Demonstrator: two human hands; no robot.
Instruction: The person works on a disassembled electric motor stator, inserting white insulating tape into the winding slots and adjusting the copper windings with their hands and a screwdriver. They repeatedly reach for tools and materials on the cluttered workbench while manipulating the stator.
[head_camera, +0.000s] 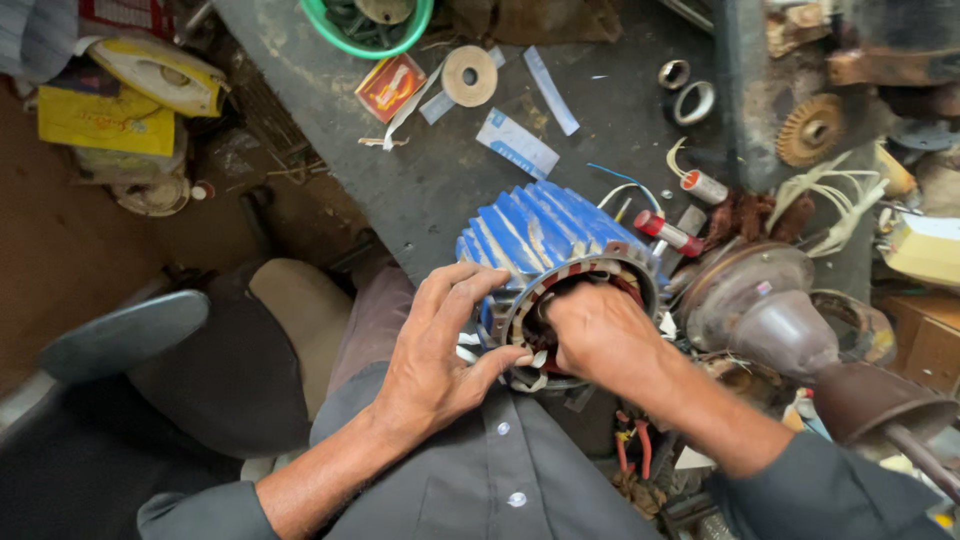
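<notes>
Shirt front: grey buttoned shirt (500, 480) fills the bottom centre of the frame, nearest the lens, with both forearms reaching up from it.
Left hand: left hand (437, 345), lower centre, is spread wide, fingers curved over the near rim of the motor housing and the thumb pressed against its lower edge; it braces the housing rather than closing around it.
Right hand: right hand (597, 335), just right of centre, is curled into a loose fist at the mouth of the housing, fingertips tucked inside; what they pinch is hidden, so I cannot tell.
Motor housing: blue ribbed motor housing (545, 235) lies on its side at the centre of the frame, open end toward the camera, resting on the edge of the bench.
Housing contents: copper windings (585, 275) with white insulation strips line the inside of the open end.
Bench: dark grey workbench (420, 190) runs from top centre down to the middle.
Green bowl: green bowl (340, 38) at the top edge holds dark metal parts, too shadowed to identify.
Loose items: red cylinder (668, 233) lies just right of the housing; tape roll (469, 75) sits upper centre.
Brown cover: rusty brown end cover (760, 300) stands at the right, beside the right wrist.
</notes>
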